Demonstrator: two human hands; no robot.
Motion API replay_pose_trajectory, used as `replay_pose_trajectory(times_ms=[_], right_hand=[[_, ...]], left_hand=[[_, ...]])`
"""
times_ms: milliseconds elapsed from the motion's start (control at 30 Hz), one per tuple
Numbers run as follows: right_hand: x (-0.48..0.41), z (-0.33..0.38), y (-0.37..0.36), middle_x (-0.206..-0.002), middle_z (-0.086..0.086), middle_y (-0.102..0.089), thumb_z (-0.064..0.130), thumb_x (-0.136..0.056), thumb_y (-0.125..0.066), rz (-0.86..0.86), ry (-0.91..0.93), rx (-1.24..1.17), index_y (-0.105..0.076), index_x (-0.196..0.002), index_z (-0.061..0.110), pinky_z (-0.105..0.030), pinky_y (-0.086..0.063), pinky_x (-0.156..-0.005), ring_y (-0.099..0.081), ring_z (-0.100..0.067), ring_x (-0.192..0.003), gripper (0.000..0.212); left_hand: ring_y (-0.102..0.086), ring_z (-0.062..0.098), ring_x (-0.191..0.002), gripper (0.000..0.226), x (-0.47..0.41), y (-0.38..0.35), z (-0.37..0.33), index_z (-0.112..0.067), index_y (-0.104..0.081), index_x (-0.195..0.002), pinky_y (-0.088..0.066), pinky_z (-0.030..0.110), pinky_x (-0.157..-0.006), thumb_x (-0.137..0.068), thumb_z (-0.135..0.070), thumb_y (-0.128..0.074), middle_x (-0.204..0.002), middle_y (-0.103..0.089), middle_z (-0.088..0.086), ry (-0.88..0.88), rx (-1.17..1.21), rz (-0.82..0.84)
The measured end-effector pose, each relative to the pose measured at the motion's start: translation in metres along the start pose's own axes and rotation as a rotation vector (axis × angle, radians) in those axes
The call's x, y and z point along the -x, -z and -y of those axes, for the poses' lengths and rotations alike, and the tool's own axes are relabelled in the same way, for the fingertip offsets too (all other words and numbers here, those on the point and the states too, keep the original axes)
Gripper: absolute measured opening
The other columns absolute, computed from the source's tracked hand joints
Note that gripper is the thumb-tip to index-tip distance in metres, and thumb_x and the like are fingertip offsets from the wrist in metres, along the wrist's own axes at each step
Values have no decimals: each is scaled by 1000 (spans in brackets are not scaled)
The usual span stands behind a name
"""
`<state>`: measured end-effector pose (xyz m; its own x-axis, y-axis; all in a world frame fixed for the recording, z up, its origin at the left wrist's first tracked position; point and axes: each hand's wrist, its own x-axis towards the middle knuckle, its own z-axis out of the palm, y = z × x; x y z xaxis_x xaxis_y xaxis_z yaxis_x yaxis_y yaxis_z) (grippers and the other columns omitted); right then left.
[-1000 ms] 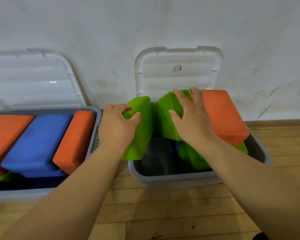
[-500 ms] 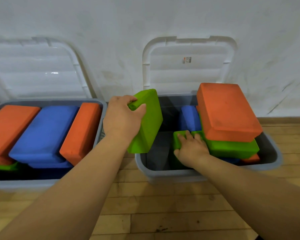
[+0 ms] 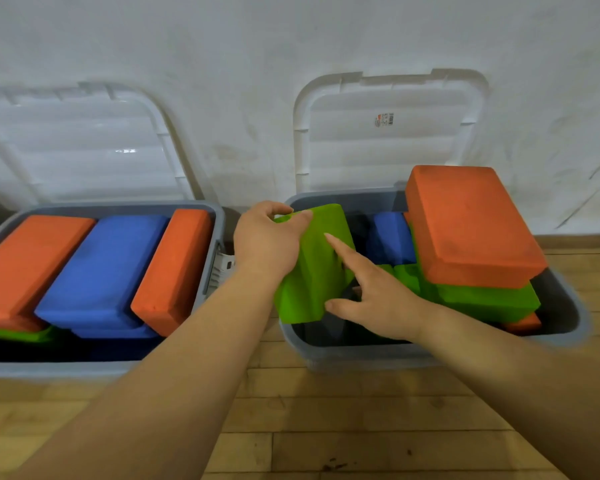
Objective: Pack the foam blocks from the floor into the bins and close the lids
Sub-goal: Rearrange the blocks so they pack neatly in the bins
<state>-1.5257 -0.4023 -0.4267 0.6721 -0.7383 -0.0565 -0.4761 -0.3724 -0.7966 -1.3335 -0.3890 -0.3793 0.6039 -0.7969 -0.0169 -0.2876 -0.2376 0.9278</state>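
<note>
My left hand (image 3: 265, 239) grips the top end of a green foam block (image 3: 309, 271), held on edge over the left side of the right grey bin (image 3: 361, 351). My right hand (image 3: 371, 292) touches the block's right face with straight fingers, thumb under its lower corner. Inside this bin lie a blue block (image 3: 392, 237), green blocks (image 3: 482, 299) and a large orange block (image 3: 468, 223) stacked on top at the right. The left grey bin (image 3: 49, 368) holds orange blocks (image 3: 32, 261), a blue block (image 3: 101, 268) and a green one underneath.
Both white lids (image 3: 385, 133) lean open against the white wall behind their bins; the left lid (image 3: 80, 143) is wider. Wooden floor (image 3: 326, 427) runs along the front. A narrow gap separates the two bins.
My right hand left the green block down in the bin and came up to the block held by my left hand, which shifted it rightward over the right bin.
</note>
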Motion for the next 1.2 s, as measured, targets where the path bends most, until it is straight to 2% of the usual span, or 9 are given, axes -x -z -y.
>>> replay_pose_trajectory(times_ms=[133,233,367,467,567,667,800,967,1200], right_hand=[[-3,5,-2,-160,28,-27,44,-83,-79,35,-4,-117,-6,-149,68,-39,-41,-116,-37,0,-143,101],[-5,-2,-7,-157,28,-34,33,-87,-79,-18,-10,-198,-7,-152,63,-37,-43,-115,-39,2,-141,102],[-11,-9,-11,-153,25,-42,18,-94,-72,-74,-21,-277,-9,-154,60,-33,-51,-107,-49,2,-134,97],[-15,-11,-9,-148,17,-48,16,-95,-70,-153,-77,-290,-24,-154,54,-25,-58,-86,-65,-2,-114,83],[-17,-22,-6,-139,6,-52,19,-91,-75,-182,-204,-208,-42,-150,44,-29,-62,-72,-68,-5,-99,73],[-16,-35,-4,-135,-2,-60,20,-84,-80,-122,-354,-102,-49,-149,34,-39,-61,-87,-68,-14,-106,73],[-9,-42,6,-138,-5,-63,18,-86,-72,-15,-427,345,-56,-144,17,-25,-43,-99,-57,-22,-127,60],[-4,-31,17,-105,-9,-69,16,-81,-62,-49,-307,600,-70,-103,16,-36,-50,-79,-64,-33,-102,24],[16,4,58,-108,-7,-62,22,-91,-65,-245,-37,683,-63,-133,21,-42,-48,-83,-61,-32,-102,42]], left_hand=[[-72,19,-83,46,-3,0,0,-28,-71,-92,-62,46,-78,-64,-62,-85,-95,-73,1,80,145,56],[-71,23,-101,75,-6,2,1,-30,-64,-116,-61,48,-86,-54,-67,-86,-119,-67,3,123,248,134],[-65,18,-112,81,-8,2,13,-42,-30,-150,-59,44,-91,-88,-20,-77,-130,-56,-4,29,174,284],[-65,19,-114,78,-8,-6,28,-38,-36,-149,-58,47,-92,-90,2,-65,-134,-56,-9,27,149,441],[-66,24,-111,75,-4,-18,40,-35,-41,-149,-59,52,-92,-89,9,-57,-129,-61,-4,120,84,535],[-67,28,-106,76,7,-34,57,-34,-39,-152,-60,54,-86,-91,8,-57,-130,-60,6,197,-46,607],[-66,28,-102,78,22,-62,75,-36,-36,-155,-60,47,-86,-91,3,-58,-136,-56,6,145,-250,667],[-63,29,-113,77,21,-76,87,-33,-28,-158,-55,38,-97,-95,-1,-58,-141,-54,8,118,-460,725],[-64,34,-101,74,13,-82,70,-30,-37,-154,-59,42,-81,-89,-14,-67,-142,-42,12,-28,-551,593]])
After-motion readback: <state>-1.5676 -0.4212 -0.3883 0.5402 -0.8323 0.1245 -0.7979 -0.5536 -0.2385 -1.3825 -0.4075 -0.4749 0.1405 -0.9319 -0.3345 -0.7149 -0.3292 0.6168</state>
